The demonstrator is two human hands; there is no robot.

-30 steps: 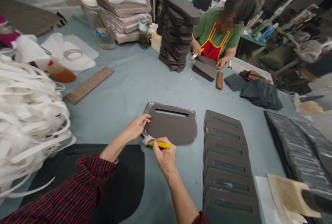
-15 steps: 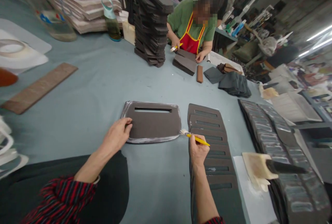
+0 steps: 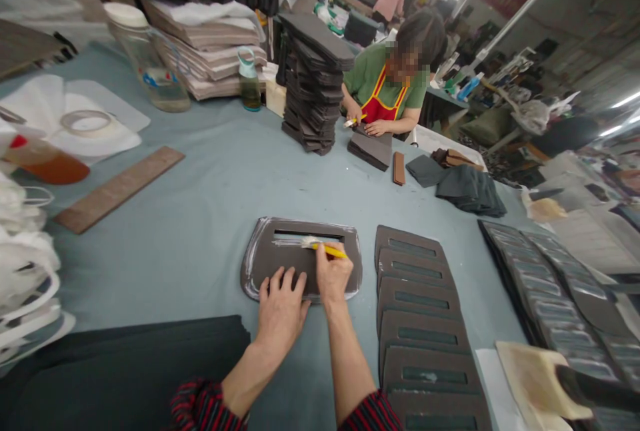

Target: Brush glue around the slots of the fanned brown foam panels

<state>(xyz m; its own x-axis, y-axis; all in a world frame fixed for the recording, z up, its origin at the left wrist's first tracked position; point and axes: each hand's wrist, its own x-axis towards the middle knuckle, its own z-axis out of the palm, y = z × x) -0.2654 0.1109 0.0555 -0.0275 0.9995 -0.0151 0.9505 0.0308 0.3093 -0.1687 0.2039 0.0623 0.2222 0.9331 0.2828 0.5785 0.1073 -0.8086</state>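
Observation:
A dark brown panel (image 3: 260,258) with rounded corners and a long slot lies flat on the table. White smears of what looks like glue run round its border and just under the slot. My left hand (image 3: 283,304) rests on the panel's lower part, fingers spread and holding nothing. Between the fingers of my right hand (image 3: 334,274) is a brush (image 3: 330,251) with a yellow handle, its pale bristles touching the panel below the slot. Right of this panel, overlapping slotted panels (image 3: 417,330) lie in a column.
Across the table a co-worker (image 3: 385,98) handles a brush and dark pieces beside a tall stack (image 3: 315,84). At lower right sits a pale container with a black handle (image 3: 545,378). A brown strip (image 3: 120,188), bottles and white cords (image 3: 30,271) occupy the left.
My right hand has carried the brush from the panel's right edge to below the slot, where white streaks now show. My left hand has shifted from the left edge onto the lower part.

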